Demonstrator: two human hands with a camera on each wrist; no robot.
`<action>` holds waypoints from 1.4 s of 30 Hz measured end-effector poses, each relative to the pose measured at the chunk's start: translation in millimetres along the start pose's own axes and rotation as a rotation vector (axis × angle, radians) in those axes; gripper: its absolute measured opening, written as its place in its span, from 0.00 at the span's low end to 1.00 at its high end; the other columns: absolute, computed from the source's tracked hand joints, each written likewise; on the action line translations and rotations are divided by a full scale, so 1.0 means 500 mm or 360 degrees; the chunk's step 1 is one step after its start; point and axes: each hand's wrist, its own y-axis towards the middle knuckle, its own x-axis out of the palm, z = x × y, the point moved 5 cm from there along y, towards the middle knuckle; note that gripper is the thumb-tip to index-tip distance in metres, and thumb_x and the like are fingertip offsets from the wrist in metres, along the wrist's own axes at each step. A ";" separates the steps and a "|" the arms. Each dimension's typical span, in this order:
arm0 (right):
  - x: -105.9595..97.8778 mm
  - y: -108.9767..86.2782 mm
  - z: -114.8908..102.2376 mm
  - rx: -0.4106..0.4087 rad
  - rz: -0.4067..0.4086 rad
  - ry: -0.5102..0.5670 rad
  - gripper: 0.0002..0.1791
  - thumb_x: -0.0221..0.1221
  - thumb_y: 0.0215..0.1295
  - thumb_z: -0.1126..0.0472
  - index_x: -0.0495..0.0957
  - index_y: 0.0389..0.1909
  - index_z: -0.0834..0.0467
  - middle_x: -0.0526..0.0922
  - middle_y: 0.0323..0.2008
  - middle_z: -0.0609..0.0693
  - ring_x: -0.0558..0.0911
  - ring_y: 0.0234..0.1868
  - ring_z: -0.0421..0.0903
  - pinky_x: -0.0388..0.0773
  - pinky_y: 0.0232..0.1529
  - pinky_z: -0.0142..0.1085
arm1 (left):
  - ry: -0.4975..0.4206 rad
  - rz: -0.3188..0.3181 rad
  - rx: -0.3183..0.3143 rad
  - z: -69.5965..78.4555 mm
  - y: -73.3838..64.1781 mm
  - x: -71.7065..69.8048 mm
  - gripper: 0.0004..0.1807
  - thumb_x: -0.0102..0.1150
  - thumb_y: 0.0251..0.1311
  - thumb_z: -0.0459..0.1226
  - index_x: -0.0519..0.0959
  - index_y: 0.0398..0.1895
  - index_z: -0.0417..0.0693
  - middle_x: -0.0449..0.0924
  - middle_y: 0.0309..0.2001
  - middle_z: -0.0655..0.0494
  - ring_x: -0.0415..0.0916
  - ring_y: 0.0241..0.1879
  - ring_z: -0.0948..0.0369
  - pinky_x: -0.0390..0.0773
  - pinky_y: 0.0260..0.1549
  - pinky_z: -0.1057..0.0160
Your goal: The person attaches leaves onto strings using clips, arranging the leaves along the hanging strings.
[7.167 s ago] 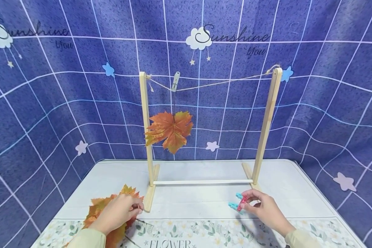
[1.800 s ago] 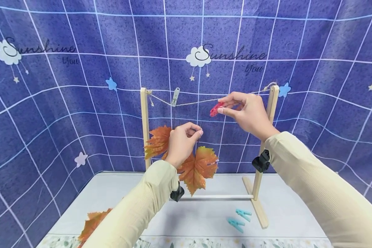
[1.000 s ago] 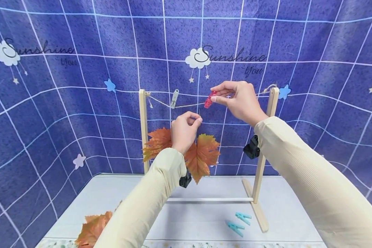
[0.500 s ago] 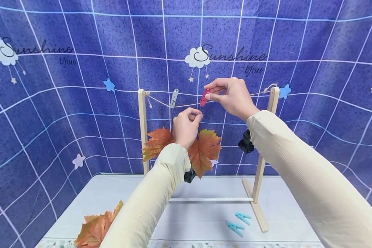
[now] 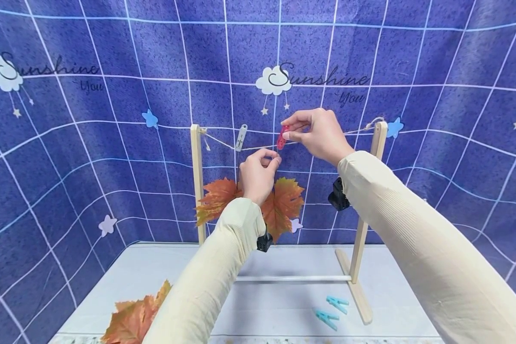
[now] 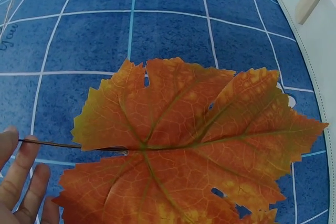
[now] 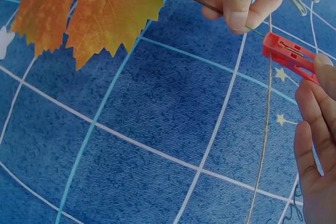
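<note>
In the head view my left hand (image 5: 257, 177) pinches the thin dark stem of an orange artificial maple leaf (image 5: 284, 205), which hangs below the fingers. The left wrist view shows this leaf (image 6: 199, 145) spread wide, its stem running to the fingertips. My right hand (image 5: 320, 134) pinches a red clothespin (image 5: 282, 137) by its upper end. Its lower end sits at the twine (image 7: 266, 124), with the stem tip right at its mouth in the right wrist view. Left of it, a pale grey clothespin (image 5: 241, 138) holds another leaf (image 5: 217, 198) on the line, partly hidden by my left hand.
The twine spans two wooden posts, with the right post (image 5: 359, 248) standing on a foot and a white rod (image 5: 292, 278) low between them. Two teal clothespins (image 5: 327, 317) lie on the white table (image 5: 279, 306). More leaves (image 5: 131, 317) lie at the front left.
Both hands have risen from the table, the left bringing a leaf and the right the red clothespin. They have come together at the twine; over the last half second they barely move.
</note>
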 end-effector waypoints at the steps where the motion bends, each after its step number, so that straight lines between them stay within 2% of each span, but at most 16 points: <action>1: 0.000 0.000 0.001 0.0003 -0.0006 0.0000 0.12 0.70 0.64 0.62 0.88 0.47 0.58 0.90 0.40 0.54 0.87 0.42 0.51 0.78 0.49 0.46 | -0.0005 0.0004 0.0001 0.000 0.000 0.000 0.05 0.67 0.66 0.40 0.88 0.41 0.51 0.88 0.30 0.55 0.82 0.32 0.58 0.76 0.32 0.59; 11: 0.002 0.003 0.002 0.0029 -0.0064 0.0020 0.13 0.69 0.65 0.62 0.87 0.50 0.60 0.89 0.41 0.55 0.87 0.43 0.52 0.79 0.50 0.45 | -0.0022 0.0005 0.0017 0.002 0.001 0.001 0.05 0.67 0.66 0.40 0.88 0.40 0.51 0.88 0.30 0.55 0.81 0.30 0.58 0.74 0.31 0.60; 16: -0.001 0.002 0.003 0.0082 -0.0105 0.0020 0.16 0.68 0.66 0.61 0.86 0.53 0.60 0.89 0.42 0.56 0.86 0.46 0.52 0.77 0.53 0.46 | -0.0036 -0.0009 0.0019 0.001 0.001 0.003 0.05 0.67 0.66 0.40 0.88 0.40 0.51 0.88 0.30 0.55 0.82 0.31 0.58 0.75 0.32 0.59; 29: 0.009 -0.010 0.000 0.0140 -0.0254 -0.0027 0.28 0.68 0.66 0.58 0.76 0.67 0.55 0.83 0.58 0.55 0.80 0.59 0.52 0.74 0.61 0.50 | -0.0042 -0.0058 -0.0022 -0.008 -0.007 0.006 0.07 0.67 0.66 0.41 0.88 0.42 0.50 0.89 0.34 0.55 0.83 0.34 0.58 0.77 0.34 0.58; 35: 0.003 -0.029 -0.002 0.0115 -0.0228 -0.0097 0.30 0.68 0.67 0.59 0.74 0.69 0.55 0.79 0.64 0.54 0.77 0.62 0.52 0.73 0.62 0.52 | -0.0070 -0.0092 -0.0012 -0.009 -0.018 0.003 0.07 0.67 0.66 0.40 0.87 0.43 0.48 0.89 0.34 0.52 0.84 0.37 0.56 0.77 0.38 0.56; 42: -0.001 -0.064 0.002 0.0060 -0.0124 -0.0122 0.28 0.68 0.66 0.59 0.76 0.67 0.55 0.79 0.61 0.54 0.77 0.59 0.53 0.75 0.55 0.51 | -0.0047 -0.0111 -0.0038 -0.016 -0.031 -0.010 0.10 0.67 0.66 0.42 0.86 0.47 0.49 0.89 0.37 0.54 0.86 0.39 0.58 0.80 0.42 0.56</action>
